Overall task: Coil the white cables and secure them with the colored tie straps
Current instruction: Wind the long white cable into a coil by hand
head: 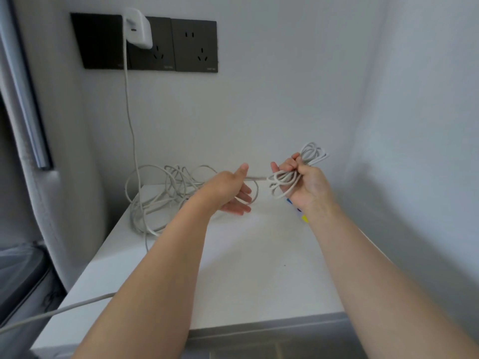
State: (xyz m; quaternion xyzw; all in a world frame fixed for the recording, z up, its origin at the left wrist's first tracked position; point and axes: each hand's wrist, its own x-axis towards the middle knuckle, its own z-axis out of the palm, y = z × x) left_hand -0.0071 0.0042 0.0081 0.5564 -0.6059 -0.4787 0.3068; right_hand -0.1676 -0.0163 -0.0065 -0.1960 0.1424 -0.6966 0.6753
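White cable (160, 199) sprawls in a loose tangle on the desk (246, 255), at nine o'clock from the left hand (228, 190), whose relaxed, open fingers let a strand (256, 178) run level toward three o'clock. There the nearer right hand (311, 180) grips the small coil (282, 178); tie straps (304, 218) peek from beneath its wrist.

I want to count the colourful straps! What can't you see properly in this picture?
Head view:
1. Colored tie straps: mostly hidden behind the right hand and wrist, which grips the cable coil; count unknown.
2. Cable strand between the hands: blurred, so the left hand grip is unclear.
3. Trailing cable at lower left: cut off by the frame edge.
4. Wall socket labels: too small to read.
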